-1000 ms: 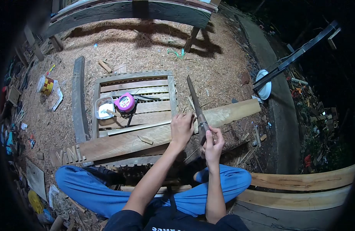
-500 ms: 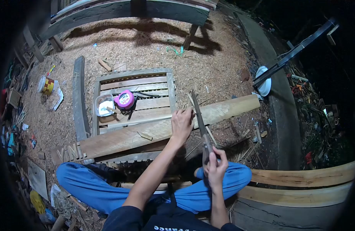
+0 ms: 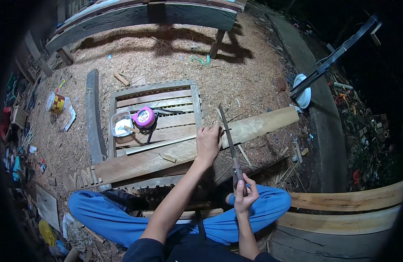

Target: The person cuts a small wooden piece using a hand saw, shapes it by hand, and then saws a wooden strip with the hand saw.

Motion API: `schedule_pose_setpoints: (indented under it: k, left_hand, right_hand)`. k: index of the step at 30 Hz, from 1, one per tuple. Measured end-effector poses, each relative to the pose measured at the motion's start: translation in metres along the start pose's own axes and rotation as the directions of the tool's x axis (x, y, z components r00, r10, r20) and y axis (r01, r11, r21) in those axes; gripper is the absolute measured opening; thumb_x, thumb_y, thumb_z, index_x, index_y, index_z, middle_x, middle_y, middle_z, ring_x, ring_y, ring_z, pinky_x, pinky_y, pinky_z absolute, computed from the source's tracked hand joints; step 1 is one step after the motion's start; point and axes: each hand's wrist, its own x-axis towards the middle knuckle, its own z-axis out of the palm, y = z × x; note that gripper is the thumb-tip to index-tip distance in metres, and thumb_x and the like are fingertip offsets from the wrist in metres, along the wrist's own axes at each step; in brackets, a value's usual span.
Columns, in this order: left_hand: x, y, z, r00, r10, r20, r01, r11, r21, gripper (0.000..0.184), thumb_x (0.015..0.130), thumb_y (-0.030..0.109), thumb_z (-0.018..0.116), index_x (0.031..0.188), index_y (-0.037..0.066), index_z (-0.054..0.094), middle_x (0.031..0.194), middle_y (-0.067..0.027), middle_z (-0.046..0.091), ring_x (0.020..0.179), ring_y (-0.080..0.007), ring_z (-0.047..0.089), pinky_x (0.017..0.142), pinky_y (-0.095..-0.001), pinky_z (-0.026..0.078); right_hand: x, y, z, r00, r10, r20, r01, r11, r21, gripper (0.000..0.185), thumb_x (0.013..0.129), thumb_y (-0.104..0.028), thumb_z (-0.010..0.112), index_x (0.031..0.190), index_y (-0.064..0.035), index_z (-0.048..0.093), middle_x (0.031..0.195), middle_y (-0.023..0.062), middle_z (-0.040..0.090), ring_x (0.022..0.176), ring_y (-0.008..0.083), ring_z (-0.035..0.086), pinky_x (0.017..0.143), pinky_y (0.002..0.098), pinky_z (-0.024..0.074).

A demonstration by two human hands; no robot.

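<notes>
A long pale plank (image 3: 254,126) lies slanted in front of me, with small wooden strips forming letters (image 3: 85,177) at its left end. My left hand (image 3: 209,142) rests on the plank, fingers curled round a thin wooden strip (image 3: 219,114) whose end pokes out past the fingertips. In my right hand (image 3: 245,196) is the handle of a saw with a long, narrow dark blade (image 3: 229,139). The blade runs away from me, just right of my left fingers, over the plank; whether it touches the strip is hard to see. A short loose wood piece (image 3: 167,158) lies on the plank.
Beneath the plank is a slatted wooden frame (image 3: 195,100), bearing a plastic tub of white stuff (image 3: 122,125) and a pink round container (image 3: 144,117). A grey beam (image 3: 94,115) lies left. Boards (image 3: 345,201) sit at the right; a bench (image 3: 144,19) stands beyond sawdust-covered ground.
The view has shifted slightly, so the scene sits a little lower and to the right. The saw has turned a little and its blade looks narrower. Both hands keep their grips.
</notes>
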Motion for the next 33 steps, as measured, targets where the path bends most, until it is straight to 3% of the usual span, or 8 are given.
schedule_pose_setpoints:
  k: [6,9,11,12,14,18,21,33]
  left_hand:
    - [0.0,0.0,-0.001,1.0,-0.017,0.023,0.017,1.0,-0.005,0.011,0.093,0.015,0.07,0.093,0.005,0.064,0.081,-0.0148,0.069,0.081,-0.0348,0.065,0.077,-0.0451,0.047]
    - [0.0,0.001,0.001,0.999,-0.033,-0.004,0.032,0.999,-0.022,0.012,0.092,0.015,0.071,0.091,0.006,0.064,0.08,-0.0149,0.068,0.08,-0.0352,0.065,0.077,-0.0453,0.047]
    - [0.003,0.004,-0.002,0.999,-0.051,0.0,0.051,0.998,-0.022,0.012,0.092,0.015,0.071,0.09,0.005,0.065,0.08,-0.015,0.068,0.08,-0.0355,0.065,0.076,-0.0455,0.047]
    - [0.001,0.006,-0.003,0.998,-0.068,0.008,0.069,0.997,-0.021,0.012,0.092,0.015,0.071,0.09,0.005,0.065,0.08,-0.0152,0.068,0.08,-0.0358,0.065,0.076,-0.0457,0.047]
    - [-0.001,0.004,0.0,0.998,-0.064,-0.006,0.064,0.996,-0.059,0.012,0.092,0.015,0.071,0.089,0.005,0.066,0.08,-0.0157,0.068,0.079,-0.0367,0.064,0.076,-0.0466,0.048]
    - [0.001,0.007,-0.004,0.997,-0.079,-0.021,0.079,0.997,-0.013,0.012,0.092,0.016,0.071,0.09,0.005,0.067,0.082,-0.0163,0.069,0.08,-0.0374,0.065,0.077,-0.0468,0.049]
    - [0.0,0.006,-0.004,0.997,-0.072,-0.001,0.071,0.995,-0.063,0.012,0.093,0.016,0.071,0.094,0.005,0.068,0.085,-0.0154,0.07,0.082,-0.0368,0.065,0.078,-0.0465,0.049]
    - [-0.001,0.005,-0.003,0.997,-0.079,-0.004,0.078,0.995,-0.068,0.01,0.093,0.015,0.071,0.096,0.006,0.069,0.085,-0.0145,0.07,0.082,-0.0361,0.065,0.077,-0.0467,0.048]
  right_hand:
    - [0.001,0.008,-0.003,0.997,-0.072,0.015,0.072,0.997,-0.039,0.028,0.097,-0.006,0.066,0.12,0.011,0.064,0.102,0.0123,0.072,0.08,0.0107,0.067,0.071,0.0236,0.0545]
    - [0.002,0.009,-0.005,0.996,-0.083,0.014,0.083,0.995,-0.061,0.031,0.098,-0.006,0.064,0.124,0.0107,0.061,0.092,0.0109,0.071,0.07,0.009,0.064,0.062,0.0229,0.0513]
    - [0.001,-0.003,-0.009,0.984,-0.152,-0.091,0.171,0.95,0.263,0.034,0.1,-0.009,0.06,0.128,0.009,0.056,0.078,0.0064,0.064,0.057,0.0063,0.055,0.053,0.0226,0.0439]
    - [0.012,-0.022,-0.007,0.965,-0.23,-0.127,0.251,0.95,0.184,0.032,0.103,-0.01,0.055,0.13,0.0056,0.052,0.066,0.001,0.053,0.049,0.0049,0.043,0.047,0.0231,0.0356]
    - [0.038,-0.055,0.0,0.954,-0.28,-0.111,0.297,0.934,0.197,0.03,0.108,-0.012,0.047,0.135,0.0002,0.049,0.055,-0.0064,0.036,0.044,0.0024,0.031,0.042,0.0242,0.0263]
    - [0.074,-0.061,0.025,0.994,-0.083,-0.075,0.1,0.958,0.269,0.025,0.106,-0.01,0.054,0.13,-0.0022,0.055,0.058,-0.0071,0.039,0.044,0.0002,0.032,0.041,0.0214,0.0221]
    - [0.084,-0.053,0.045,0.999,0.031,0.016,-0.034,0.958,0.283,0.023,0.104,-0.015,0.06,0.124,-0.0046,0.059,0.06,-0.0059,0.045,0.045,0.0015,0.035,0.04,0.0224,0.0267]
    - [0.107,-0.034,0.065,0.985,0.081,0.149,-0.107,0.979,0.175,0.022,0.103,-0.021,0.064,0.116,-0.0033,0.063,0.064,-0.005,0.054,0.043,0.002,0.044,0.038,0.0218,0.0295]
